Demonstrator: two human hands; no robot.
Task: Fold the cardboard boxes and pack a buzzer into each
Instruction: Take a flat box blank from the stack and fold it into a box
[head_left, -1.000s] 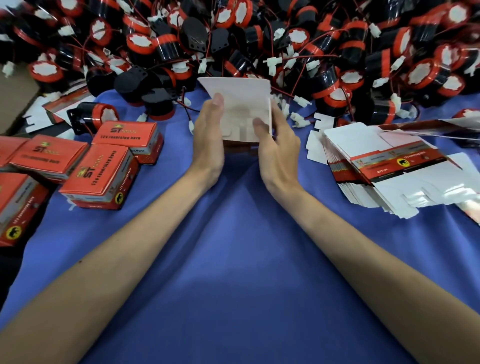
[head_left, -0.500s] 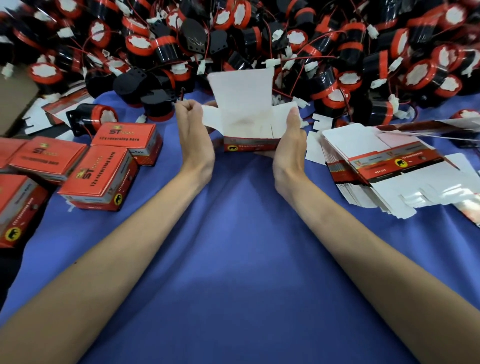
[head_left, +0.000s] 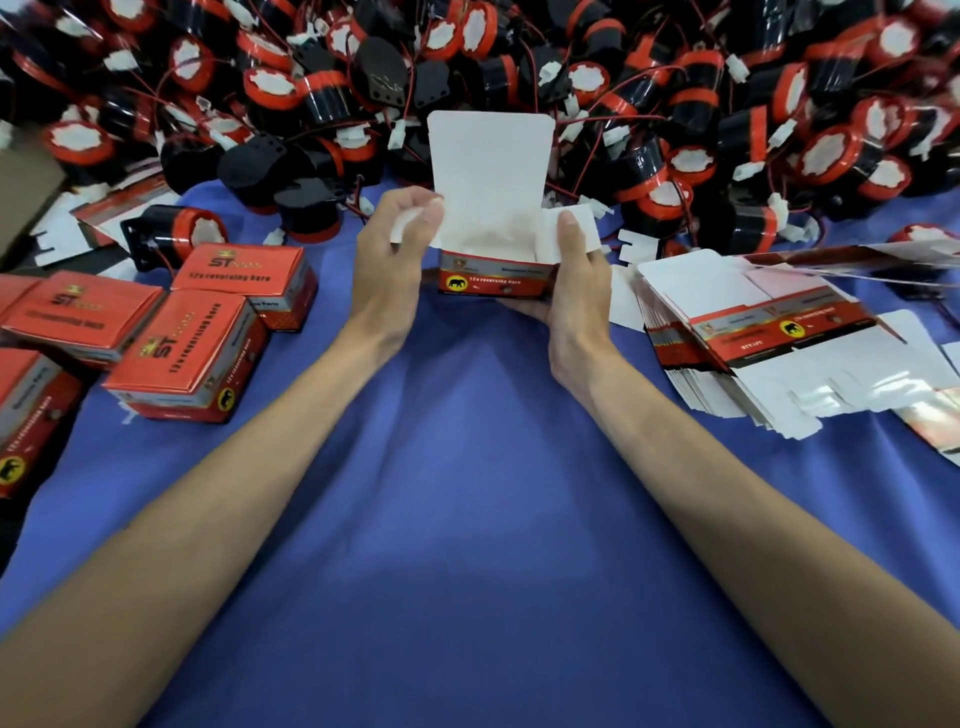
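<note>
Cardboard box (head_left: 496, 283), printed red with an elephant logo on its front panel, is held upright between both hands over the blue-covered table (head_left: 467, 545). Its top is open and its white lid flap (head_left: 491, 156) stands straight up at the back. The left hand (head_left: 389, 265) is at the left side of the cardboard box, fingers curled around the small left side flap (head_left: 413, 223) and pinching it. The right hand (head_left: 576, 296) grips the right side of the box. Its thumb presses at the top corner beside the right side flap (head_left: 579, 218), and its other fingers wrap under the bottom. The inside of the box shows white card.

Beyond the box, a large heap of black-and-red buzzers (head_left: 675, 104) with red wires and white plugs fills the far part of the table. To the left of the box lie several closed red boxes (head_left: 192, 353), and one lone buzzer (head_left: 176, 236) lies on its side just beyond them. To the right of the box rests a fanned stack of flat box blanks (head_left: 779, 338), not yet folded.
</note>
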